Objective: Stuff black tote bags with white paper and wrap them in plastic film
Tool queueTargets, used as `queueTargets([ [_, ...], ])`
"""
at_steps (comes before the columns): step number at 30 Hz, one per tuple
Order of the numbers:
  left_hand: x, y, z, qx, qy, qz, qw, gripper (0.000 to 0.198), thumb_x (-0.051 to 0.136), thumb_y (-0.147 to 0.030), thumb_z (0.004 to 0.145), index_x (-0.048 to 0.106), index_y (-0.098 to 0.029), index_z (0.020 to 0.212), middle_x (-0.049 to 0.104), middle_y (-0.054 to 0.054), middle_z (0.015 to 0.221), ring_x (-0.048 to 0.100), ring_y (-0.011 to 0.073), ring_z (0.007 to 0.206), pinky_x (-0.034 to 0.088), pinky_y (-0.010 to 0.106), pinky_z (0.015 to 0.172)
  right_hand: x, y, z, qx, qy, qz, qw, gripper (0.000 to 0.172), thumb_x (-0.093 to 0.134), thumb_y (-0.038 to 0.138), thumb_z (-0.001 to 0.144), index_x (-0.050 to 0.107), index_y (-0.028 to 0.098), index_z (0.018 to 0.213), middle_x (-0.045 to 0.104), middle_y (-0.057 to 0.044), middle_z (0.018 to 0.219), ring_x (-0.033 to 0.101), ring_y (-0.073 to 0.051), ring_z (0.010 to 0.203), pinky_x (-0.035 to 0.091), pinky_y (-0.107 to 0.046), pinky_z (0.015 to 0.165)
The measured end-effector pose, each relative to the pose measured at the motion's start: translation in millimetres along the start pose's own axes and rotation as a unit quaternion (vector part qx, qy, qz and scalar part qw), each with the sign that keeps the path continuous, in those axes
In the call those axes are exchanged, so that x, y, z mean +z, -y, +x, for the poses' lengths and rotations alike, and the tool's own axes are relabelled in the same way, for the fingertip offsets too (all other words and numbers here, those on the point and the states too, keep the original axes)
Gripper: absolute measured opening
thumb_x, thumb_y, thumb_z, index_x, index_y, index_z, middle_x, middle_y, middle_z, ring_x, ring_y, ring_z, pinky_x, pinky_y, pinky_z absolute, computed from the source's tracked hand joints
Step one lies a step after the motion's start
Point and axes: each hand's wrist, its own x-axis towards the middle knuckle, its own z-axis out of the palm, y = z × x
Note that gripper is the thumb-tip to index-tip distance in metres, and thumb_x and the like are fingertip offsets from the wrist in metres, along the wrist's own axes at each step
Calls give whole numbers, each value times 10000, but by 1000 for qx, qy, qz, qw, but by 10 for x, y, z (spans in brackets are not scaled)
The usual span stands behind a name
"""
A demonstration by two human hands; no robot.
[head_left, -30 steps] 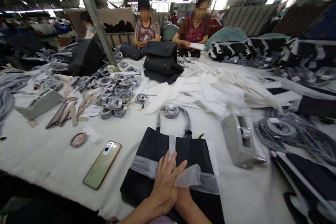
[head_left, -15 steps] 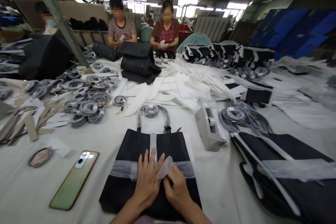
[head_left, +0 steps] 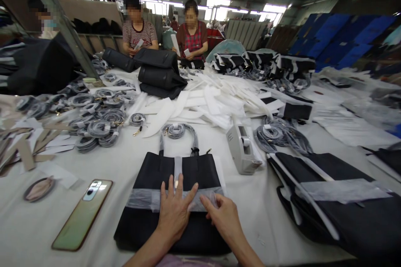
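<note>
A black handbag [head_left: 144, 229] lies flat in front of me, its wrapped handles pointing away. A translucent wrapping strip [head_left: 142, 199] crosses its middle, and a narrower pale strip [head_left: 178, 163] runs down from the top edge. My left hand [head_left: 173, 208] rests flat on the bag with fingers spread, over the crossing of the strips. Just right of it, my right hand [head_left: 221, 210] pinches the translucent strip between thumb and fingers. A coiled, wrapped strap [head_left: 176, 131] sits between the handles.
A tape dispenser [head_left: 243, 150] stands right of the bag; another black bag [head_left: 344, 217] lies beyond it. On the left are a phone [head_left: 83, 215], a ring-shaped item [head_left: 39, 188] and coiled straps [head_left: 100, 127]. Two people stand across the table behind white foam sheets [head_left: 216, 100].
My right hand has moved right along the bag, laying down the translucent piece that stood up between my hands. A person across the table has raised a white strip. The view has shifted slightly.
</note>
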Motion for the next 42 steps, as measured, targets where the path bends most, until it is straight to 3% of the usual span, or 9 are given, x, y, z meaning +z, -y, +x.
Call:
queueTargets([
  [3,-15,-13,15,0,13,13,1000,885,715,-204,761,228,-490,1441,230,106,1562,245,451,1378,254,683,1015,-35,-31,46,-56,-47,-50,996,375,535,491,847,591,213,602,604,-10,486,577,-176,466,394,-263,483],
  [7,-10,1,19,16,25,-5,1000,886,753,-453,727,253,-431,1458,250,149,1548,272,457,1364,226,695,1020,-67,-170,73,-149,-73,-157,974,323,457,385,921,641,215,718,693,-37,674,639,-192,609,404,-273,581],
  [13,12,45,8,34,30,-16,999,901,741,-559,695,287,-400,1457,221,177,1552,315,441,1349,222,679,1029,-76,-339,72,-271,-119,-361,884,424,323,318,1005,603,210,707,633,-27,631,596,-174,576,336,-292,569],
  [16,15,49,10,36,36,-17,999,912,736,-579,688,295,-378,1460,223,195,1546,297,446,1356,222,677,1028,-98,-338,102,-301,-125,-380,866,408,336,304,1006,598,209,708,619,-32,639,583,-178,613,345,-298,604],
  [18,14,48,12,37,42,-18,998,909,726,-581,698,287,-370,1466,233,205,1540,291,448,1358,222,679,1026,-117,-328,138,-296,-118,-371,872,381,366,299,996,589,208,701,618,-36,658,583,-182,641,356,-299,624],
  [26,-24,57,-14,67,37,-6,997,824,697,-488,764,268,-410,1463,196,122,1570,244,456,1375,200,687,1037,-179,-342,235,-168,-59,-223,958,286,523,372,894,558,219,655,633,-5,642,567,-154,582,359,-278,560],
  [30,-55,51,-16,167,29,0,986,737,617,-439,842,253,-361,1478,235,50,1568,190,391,1414,90,644,1106,-197,-362,236,-154,-61,-181,970,278,528,363,867,549,218,631,619,-2,610,562,-154,570,364,-271,553],
  [34,-53,-26,6,270,51,-33,961,643,455,-425,939,230,-195,1495,275,55,1552,218,246,1430,64,473,1176,-215,-375,229,-151,-49,-162,974,288,523,370,868,558,216,627,620,-1,606,565,-153,570,373,-265,560],
  [42,-18,-195,-47,224,79,-68,969,714,414,-530,929,178,-184,1507,262,72,1554,263,266,1411,213,478,1129,-247,-353,221,-141,-46,-125,981,274,536,398,853,619,215,666,640,-5,623,576,-160,577,407,-268,566],
])
